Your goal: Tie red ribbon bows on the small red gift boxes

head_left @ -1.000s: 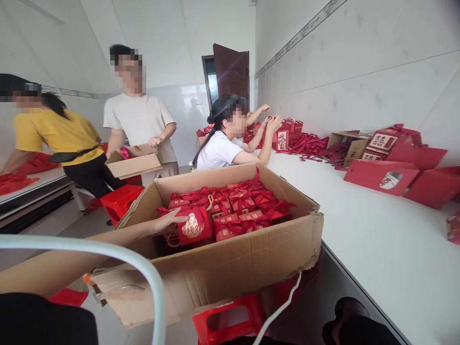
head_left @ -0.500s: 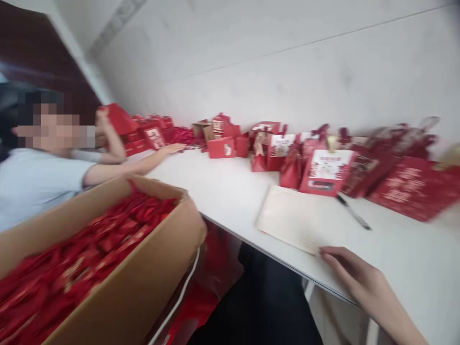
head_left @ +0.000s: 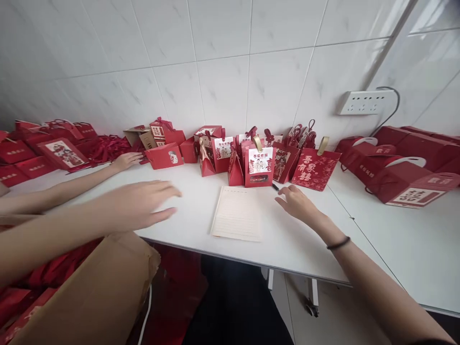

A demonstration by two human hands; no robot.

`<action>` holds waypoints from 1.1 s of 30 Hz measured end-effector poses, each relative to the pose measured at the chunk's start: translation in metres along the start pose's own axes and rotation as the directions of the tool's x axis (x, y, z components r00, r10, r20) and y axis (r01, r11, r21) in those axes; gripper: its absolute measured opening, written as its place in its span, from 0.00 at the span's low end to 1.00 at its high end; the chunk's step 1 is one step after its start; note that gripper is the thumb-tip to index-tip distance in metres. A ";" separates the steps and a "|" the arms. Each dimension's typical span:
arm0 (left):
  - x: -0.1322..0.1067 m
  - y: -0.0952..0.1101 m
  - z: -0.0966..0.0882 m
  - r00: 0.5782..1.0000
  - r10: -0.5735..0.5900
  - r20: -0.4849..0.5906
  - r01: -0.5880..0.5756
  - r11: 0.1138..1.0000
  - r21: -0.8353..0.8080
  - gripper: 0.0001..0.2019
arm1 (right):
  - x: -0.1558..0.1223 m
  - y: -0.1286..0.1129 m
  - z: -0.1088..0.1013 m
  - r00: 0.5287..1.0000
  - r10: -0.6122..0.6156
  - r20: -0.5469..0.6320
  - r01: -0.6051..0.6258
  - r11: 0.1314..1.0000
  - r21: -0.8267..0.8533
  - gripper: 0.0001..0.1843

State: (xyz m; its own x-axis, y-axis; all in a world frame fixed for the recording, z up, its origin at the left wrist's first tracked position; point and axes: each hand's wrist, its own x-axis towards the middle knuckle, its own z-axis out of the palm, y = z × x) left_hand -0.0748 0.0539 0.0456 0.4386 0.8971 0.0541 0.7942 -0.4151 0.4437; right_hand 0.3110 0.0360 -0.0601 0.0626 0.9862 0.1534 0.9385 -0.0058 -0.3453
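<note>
My left hand (head_left: 145, 203) hangs over the table's left part, above the cardboard box's edge. It is blurred but open, thumb apart from the fingers, with nothing in it. My right hand (head_left: 296, 203), with a dark band on its wrist, is at the pen (head_left: 275, 187). Its fingers are curled over the pen, of which only the black end shows; the rest is hidden under the hand. Between my hands lies an open notebook (head_left: 237, 215) with lined cream pages. Just behind it stands a red gift bag (head_left: 258, 167) with a white printed panel and a gold clip.
More red gift bags (head_left: 314, 167) line the wall. Red handled boxes (head_left: 417, 184) stand at right, below a power strip (head_left: 364, 103). A cardboard box (head_left: 108, 282) of red items sits at lower left. A co-worker's hand (head_left: 127, 160) rests near red ribbons (head_left: 108, 148).
The view has swung right. My right hand has moved from the notebook's near corner to the pen. My left hand has come into view over the table.
</note>
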 end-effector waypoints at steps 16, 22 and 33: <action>0.144 0.019 0.155 0.943 0.304 0.139 -0.302 0.953 -0.033 0.22 | 0.012 0.001 -0.003 0.980 -0.134 0.149 -0.043 0.587 0.809 0.12; 0.133 0.037 0.164 0.888 0.375 0.267 -0.358 0.927 -0.110 0.24 | 0.015 -0.012 0.021 0.971 -0.010 0.238 -0.238 0.028 0.971 0.22; 0.129 0.046 0.178 0.896 0.355 0.266 -0.342 0.935 -0.093 0.24 | 0.021 -0.020 0.046 0.959 0.260 0.110 -0.163 0.193 0.968 0.19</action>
State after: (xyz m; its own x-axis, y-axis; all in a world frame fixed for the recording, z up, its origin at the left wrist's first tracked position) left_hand 0.0937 0.1237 -0.0857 0.7866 0.6165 -0.0324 0.5536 -0.6811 0.4791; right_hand 0.2783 0.0642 -0.0928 0.2663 0.9629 -0.0446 -0.1582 -0.0020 -0.9874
